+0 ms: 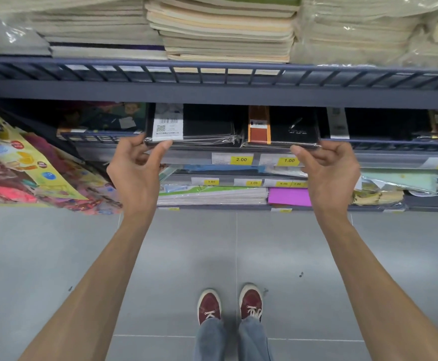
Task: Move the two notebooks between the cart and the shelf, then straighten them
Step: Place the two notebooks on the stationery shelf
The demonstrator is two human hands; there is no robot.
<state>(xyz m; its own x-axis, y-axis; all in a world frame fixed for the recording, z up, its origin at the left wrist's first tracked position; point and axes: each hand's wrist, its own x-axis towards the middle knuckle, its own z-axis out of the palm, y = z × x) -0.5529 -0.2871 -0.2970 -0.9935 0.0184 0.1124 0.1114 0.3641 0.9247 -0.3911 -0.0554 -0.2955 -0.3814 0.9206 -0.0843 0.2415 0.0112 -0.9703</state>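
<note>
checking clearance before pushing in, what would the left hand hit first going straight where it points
The left hand pinches the near corner of the barcode-labelled black notebook, so that comes first; going on would likely push it deeper into the shelf. Depth behind is unclear.

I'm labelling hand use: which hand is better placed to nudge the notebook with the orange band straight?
Right. The right hand pinches the front corner of the orange-band notebook; the left hand grips the white-label notebook.
</note>
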